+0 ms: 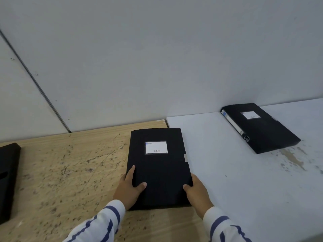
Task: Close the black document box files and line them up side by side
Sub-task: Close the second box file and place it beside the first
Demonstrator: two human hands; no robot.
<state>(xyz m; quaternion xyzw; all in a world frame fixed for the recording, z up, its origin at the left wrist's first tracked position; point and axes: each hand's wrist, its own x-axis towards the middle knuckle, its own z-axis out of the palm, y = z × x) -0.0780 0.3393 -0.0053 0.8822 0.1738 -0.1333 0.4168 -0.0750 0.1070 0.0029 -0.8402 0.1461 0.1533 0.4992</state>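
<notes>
Risk first. The centre box file (158, 169) lies flat and appears closed, straddling the seam where the wooden desk (70, 172) meets the white desk (227, 180). If it is slid rightward, its underside could catch on that seam and the file could twist out of square. The grip is at the near end only, so a push would likely swing the far end and spoil the alignment. The small tab on its right edge may be the clasp; whether it is fastened cannot be told, and an unfastened lid could lift during a move.

The left hand (130, 186) holds the near left edge, thumb on the cover, forefinger stretched along the side. The right hand (196, 189) clasps the near right edge, thumb on the cover. Both hands are closed on the file, which lies between them.

A second box file (258, 126) lies far right on the white desk, angled, well apart. A third box file (7, 180) sits at the left margin, partly out of view; its state cannot be told.
</notes>
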